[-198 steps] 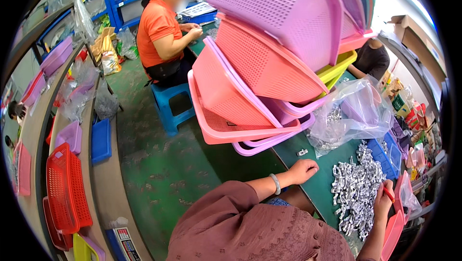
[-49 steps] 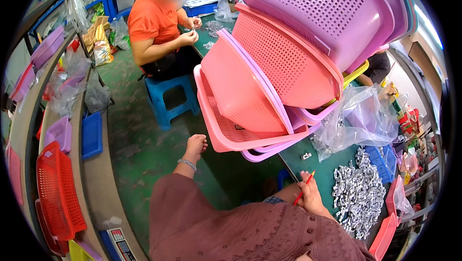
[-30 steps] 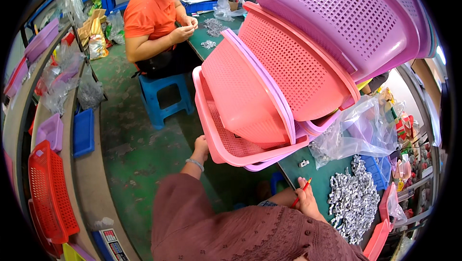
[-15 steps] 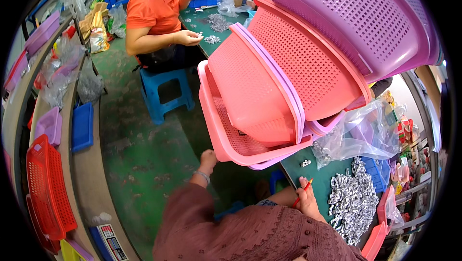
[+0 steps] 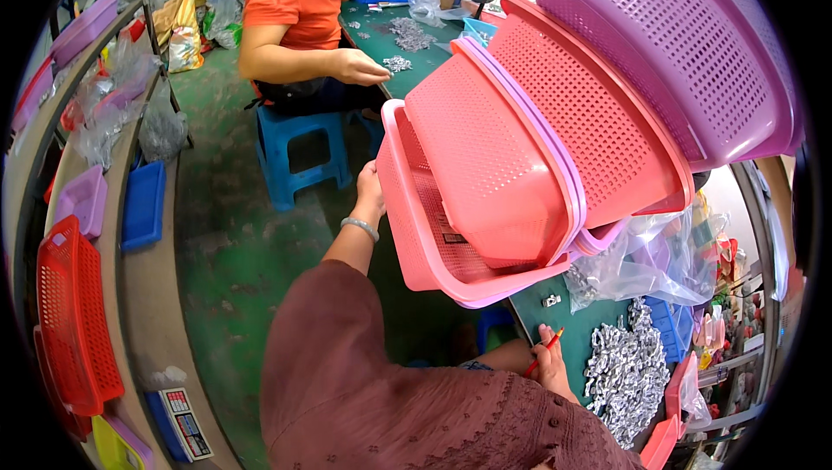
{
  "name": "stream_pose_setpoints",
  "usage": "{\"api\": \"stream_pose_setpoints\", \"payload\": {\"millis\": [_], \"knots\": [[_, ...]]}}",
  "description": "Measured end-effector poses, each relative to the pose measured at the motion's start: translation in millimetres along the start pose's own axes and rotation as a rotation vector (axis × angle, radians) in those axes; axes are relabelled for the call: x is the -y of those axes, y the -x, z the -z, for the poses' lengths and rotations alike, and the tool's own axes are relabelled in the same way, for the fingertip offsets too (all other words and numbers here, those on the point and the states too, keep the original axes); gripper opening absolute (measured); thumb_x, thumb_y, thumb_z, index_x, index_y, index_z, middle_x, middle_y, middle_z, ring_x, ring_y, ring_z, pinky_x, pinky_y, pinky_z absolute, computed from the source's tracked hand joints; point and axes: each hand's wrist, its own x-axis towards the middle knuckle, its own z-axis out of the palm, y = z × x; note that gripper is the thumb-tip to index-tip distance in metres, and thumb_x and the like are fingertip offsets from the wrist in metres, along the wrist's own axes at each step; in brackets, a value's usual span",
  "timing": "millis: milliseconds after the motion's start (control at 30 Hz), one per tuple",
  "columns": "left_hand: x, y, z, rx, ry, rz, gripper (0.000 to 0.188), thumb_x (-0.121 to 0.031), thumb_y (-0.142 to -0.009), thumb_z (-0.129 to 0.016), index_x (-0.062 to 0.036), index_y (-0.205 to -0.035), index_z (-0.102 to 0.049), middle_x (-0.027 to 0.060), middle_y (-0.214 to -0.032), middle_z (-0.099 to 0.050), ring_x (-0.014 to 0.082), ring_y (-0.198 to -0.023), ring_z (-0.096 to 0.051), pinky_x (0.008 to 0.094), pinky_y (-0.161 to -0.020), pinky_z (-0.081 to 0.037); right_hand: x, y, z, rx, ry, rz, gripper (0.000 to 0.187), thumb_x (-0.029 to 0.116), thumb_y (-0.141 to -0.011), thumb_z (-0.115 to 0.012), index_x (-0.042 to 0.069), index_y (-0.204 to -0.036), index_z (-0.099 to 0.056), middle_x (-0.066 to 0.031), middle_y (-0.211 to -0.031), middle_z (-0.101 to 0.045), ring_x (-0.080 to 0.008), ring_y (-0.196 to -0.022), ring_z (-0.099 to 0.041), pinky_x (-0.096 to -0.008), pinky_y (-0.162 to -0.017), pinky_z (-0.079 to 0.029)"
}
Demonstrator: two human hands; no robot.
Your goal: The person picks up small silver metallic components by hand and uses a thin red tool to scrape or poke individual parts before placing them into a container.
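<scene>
My left hand (image 5: 370,191), with a bracelet at the wrist, has its fingers at the left side of a large pink plastic basket (image 5: 407,240) and grips its rim. In and over that basket lean nested perforated baskets: a pink basket (image 5: 494,158), a coral basket (image 5: 589,106) and a large purple basket (image 5: 667,62) on top. At the table edge, my right hand (image 5: 552,366) is closed round a thin red pen (image 5: 555,337). Beside it on the green table (image 5: 568,318) lie a heap of small silvery metal parts (image 5: 620,375) and one loose metal part (image 5: 552,301).
A person in orange (image 5: 299,19) sits on a blue stool (image 5: 303,132) at the table's far end, one hand by small metal parts (image 5: 398,63). Shelves at left hold a red basket (image 5: 69,323) and a blue tray (image 5: 143,205). A clear plastic bag (image 5: 641,253) lies right.
My left hand has risen from the basket's lower left corner to higher along its side. The view has shifted slightly. The person in orange has reached a hand farther toward the small parts.
</scene>
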Motion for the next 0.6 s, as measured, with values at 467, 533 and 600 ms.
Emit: {"api": "stream_pose_setpoints", "payload": {"millis": [467,533,600], "knots": [[-69,19,-39,0.194,0.488,-0.007,0.023,-0.008,-0.087,-0.054,-0.0003,-0.109,-0.052,0.0026,-0.099,-0.057,0.0105,-0.085,-0.055,0.025,-0.075,-0.046,4,0,5,0.051,0.009,0.024,0.029,-0.002,-0.07,-0.057,0.003,-0.096,-0.044,-0.0277,-0.132,-0.033,-0.047,-0.119,-0.035,-0.0516,-0.099,-0.03],[-59,18,-29,0.214,0.468,-0.058,0.02,-0.008,-0.087,-0.054,0.0003,-0.106,-0.054,0.002,-0.097,-0.058,0.0097,-0.083,-0.056,0.0238,-0.073,-0.046,2,0,3,0.044,0.012,0.032,0.03,-0.002,-0.07,-0.057,0.003,-0.096,-0.044,-0.0278,-0.131,-0.033,-0.0472,-0.119,-0.035,-0.0515,-0.099,-0.031],[-53,22,-20,0.155,0.413,-0.092,0.021,-0.007,-0.087,-0.054,0.0005,-0.106,-0.054,0.0024,-0.098,-0.058,0.0096,-0.083,-0.056,0.0229,-0.071,-0.047,3,-1,3,0.029,0.005,0.039,0.031,-0.003,-0.069,-0.058,0.002,-0.095,-0.044,-0.0279,-0.131,-0.034,-0.0476,-0.118,-0.036,-0.0514,-0.098,-0.031]]}}
